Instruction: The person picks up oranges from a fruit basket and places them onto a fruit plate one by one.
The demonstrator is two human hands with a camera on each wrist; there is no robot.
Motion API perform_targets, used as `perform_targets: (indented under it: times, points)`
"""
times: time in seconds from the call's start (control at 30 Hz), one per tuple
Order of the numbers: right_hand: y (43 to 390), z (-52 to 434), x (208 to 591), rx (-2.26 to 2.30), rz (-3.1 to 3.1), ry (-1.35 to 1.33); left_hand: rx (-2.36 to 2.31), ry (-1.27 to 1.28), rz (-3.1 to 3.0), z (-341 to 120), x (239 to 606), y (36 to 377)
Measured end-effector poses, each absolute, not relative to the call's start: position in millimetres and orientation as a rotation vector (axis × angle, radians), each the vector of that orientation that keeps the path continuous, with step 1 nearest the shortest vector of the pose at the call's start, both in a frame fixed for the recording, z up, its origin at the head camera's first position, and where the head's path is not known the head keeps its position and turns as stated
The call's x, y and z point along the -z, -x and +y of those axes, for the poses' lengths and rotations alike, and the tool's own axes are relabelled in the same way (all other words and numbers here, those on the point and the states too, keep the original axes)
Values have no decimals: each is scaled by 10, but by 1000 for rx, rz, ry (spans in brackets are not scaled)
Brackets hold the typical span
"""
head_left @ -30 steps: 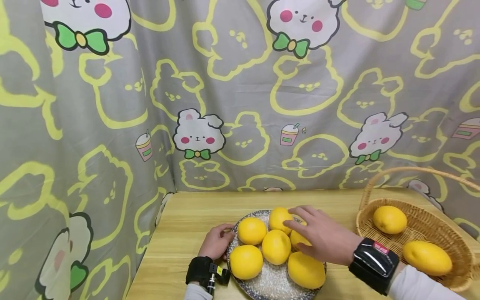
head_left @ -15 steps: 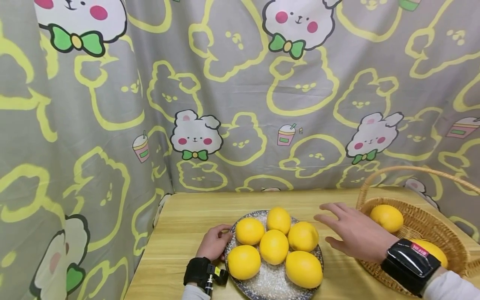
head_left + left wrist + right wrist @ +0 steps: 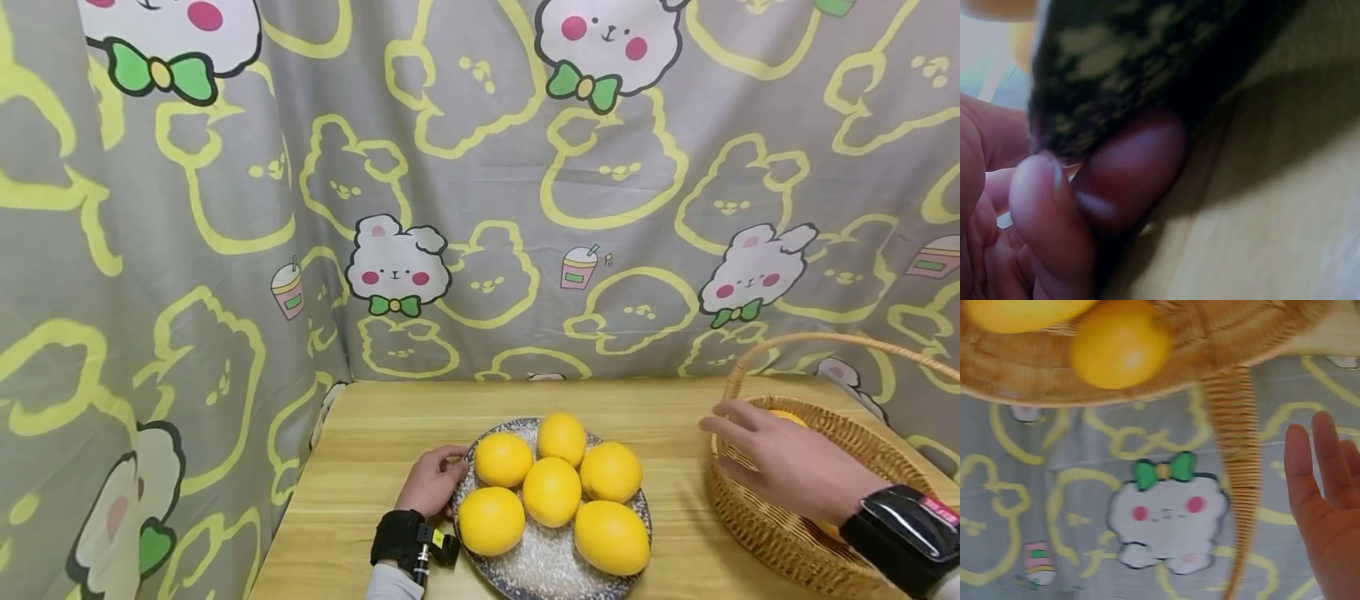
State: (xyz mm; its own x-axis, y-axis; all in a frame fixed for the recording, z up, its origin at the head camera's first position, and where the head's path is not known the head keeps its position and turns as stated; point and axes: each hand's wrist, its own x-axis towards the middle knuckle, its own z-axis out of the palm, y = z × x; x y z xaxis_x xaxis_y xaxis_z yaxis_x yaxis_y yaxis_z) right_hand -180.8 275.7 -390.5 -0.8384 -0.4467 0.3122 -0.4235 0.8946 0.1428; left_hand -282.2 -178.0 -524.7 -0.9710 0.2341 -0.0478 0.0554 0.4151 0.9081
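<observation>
Plate (image 3: 517, 583) sits nearest, speckled and dark-rimmed on the wooden table (image 3: 360, 467), carrying six lemons (image 3: 552, 491) packed close together. At its near-left rim the left hand (image 3: 431, 483) pinches the edge with curled fingers, and the left wrist view confirms fingertips (image 3: 1129, 169) pressed against the underside of that rim; its position matches what it was a second ago. Change lies with the right hand (image 3: 787, 467): a second ago it rested on the far-right lemon on the plate, half a second ago it was in the air between plate and basket (image 3: 757, 533), and now it hangs over the basket's near rim, fingers straight and relaxed, holding nothing. That lemon lies released on the plate, touching its neighbours. Judgement: one fruit has been delivered and the hand is returning for another. Further off in the basket, a lemon (image 3: 1121, 345) shows in the right wrist view beside a second one (image 3: 1022, 312), both largely hidden behind the hand from the head view. Beyond hangs the rabbit-print curtain (image 3: 480, 167).
</observation>
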Motion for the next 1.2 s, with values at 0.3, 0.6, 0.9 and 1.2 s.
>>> perform_targets:
  times: [0.3, 0.6, 0.9, 1.2]
  points:
    - [1798, 3271, 4111, 139, -2981, -438, -1605, -242, 2488, -1785, 5282, 2855]
    - [1862, 3618, 4352, 130, -3259, -252, -1604, -233, 2491, -1783, 5277, 2846]
    - [1799, 3792, 4489, 180, -3211, -244, -1593, -230, 2491, -1769, 5247, 2833]
    - [1754, 3957, 4635, 240, -3168, -198, -1600, -236, 2484, -1775, 5243, 2823]
